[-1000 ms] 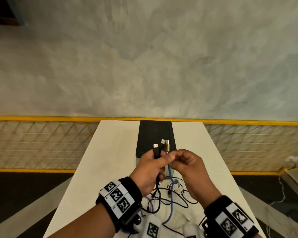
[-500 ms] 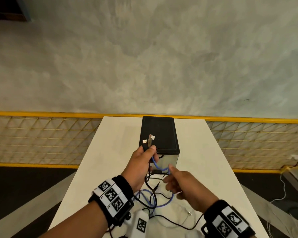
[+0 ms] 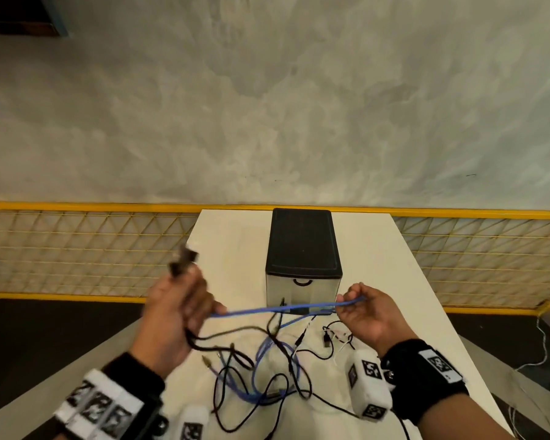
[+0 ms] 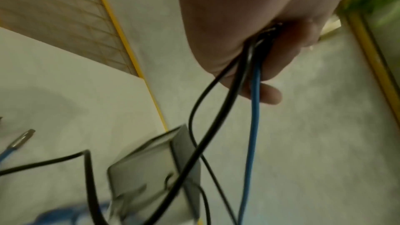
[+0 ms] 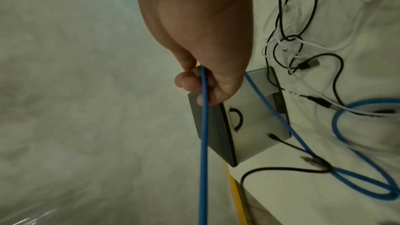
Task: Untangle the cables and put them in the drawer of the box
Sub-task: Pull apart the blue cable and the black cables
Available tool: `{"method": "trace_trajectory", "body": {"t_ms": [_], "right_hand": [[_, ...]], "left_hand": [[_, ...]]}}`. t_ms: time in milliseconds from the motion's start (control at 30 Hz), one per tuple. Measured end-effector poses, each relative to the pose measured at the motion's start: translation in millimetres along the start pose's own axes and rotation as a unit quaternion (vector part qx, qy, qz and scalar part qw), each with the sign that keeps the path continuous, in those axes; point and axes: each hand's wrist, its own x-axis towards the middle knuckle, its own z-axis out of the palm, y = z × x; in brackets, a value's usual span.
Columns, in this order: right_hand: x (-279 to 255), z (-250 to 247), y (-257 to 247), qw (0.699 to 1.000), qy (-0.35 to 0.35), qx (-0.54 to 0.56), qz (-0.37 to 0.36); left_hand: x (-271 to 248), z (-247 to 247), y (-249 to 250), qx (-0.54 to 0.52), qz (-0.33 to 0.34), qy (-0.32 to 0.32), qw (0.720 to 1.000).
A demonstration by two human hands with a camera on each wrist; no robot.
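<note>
Head view: left hand (image 3: 172,312) fisted round black cables (image 3: 223,335) and blue cable (image 3: 273,310), plug ends (image 3: 182,263) poking above; right hand (image 3: 361,312) pinching the blue cable, stretched taut before the box (image 3: 302,246), drawer (image 3: 302,289) closed; tangle on table (image 3: 229,249).

Left wrist: fingers (image 4: 266,94) curled, clamping the cables.

Right wrist: fingertips (image 5: 186,81) nipping blue cable.

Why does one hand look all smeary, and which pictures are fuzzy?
Head view: the left hand and the plugs it grips are smeared by motion, while the right hand and the box look sharp. Left wrist view: soft all over. Right wrist view: clearest, the blue cable crisp, blurring near the right edge.
</note>
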Motion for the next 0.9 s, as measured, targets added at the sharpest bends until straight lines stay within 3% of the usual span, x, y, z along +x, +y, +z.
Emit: {"method": "trace_trajectory", "body": {"t_ms": [67, 167, 267, 333, 400, 500, 600, 700, 833, 867, 900], "right_hand": [[3, -3, 3, 1.0, 0.0, -0.023, 0.004], [-5, 3, 17, 0.99, -0.043, -0.13, 0.014], [-18, 15, 32, 0.971, -0.122, -0.207, 0.003], [-30, 27, 41, 0.959, -0.163, -0.231, 0.0], [-38, 33, 45, 0.958, -0.188, -0.218, 0.013], [-44, 30, 40, 0.958, -0.19, -0.209, 0.043], [-40, 22, 32, 0.96, -0.166, -0.219, 0.05], [-31, 25, 18, 0.973, -0.144, -0.175, 0.037], [-22, 31, -1, 0.973, -0.147, -0.178, 0.021], [-21, 32, -1, 0.973, -0.148, -0.177, 0.017], [-20, 32, 0, 0.972, -0.151, -0.178, 0.014]], "left_hand": [[9, -8, 22, 0.012, 0.035, 0.035, 0.999], [18, 3, 16, 0.193, 0.042, 0.038, 0.98], [23, 39, -22, 0.422, 0.061, -0.063, 0.903], [26, 57, -55, 0.472, 0.034, -0.118, 0.873], [29, 66, -85, 0.471, 0.008, -0.135, 0.872], [27, 67, -110, 0.416, 0.0, -0.11, 0.903], [18, 58, -116, 0.365, -0.055, -0.158, 0.916], [6, 25, -119, 0.445, -0.115, -0.254, 0.851], [-6, -30, -115, 0.591, -0.214, -0.324, 0.707], [-6, -37, -111, 0.598, -0.224, -0.321, 0.699], [-7, -36, -105, 0.587, -0.221, -0.308, 0.715]]}}
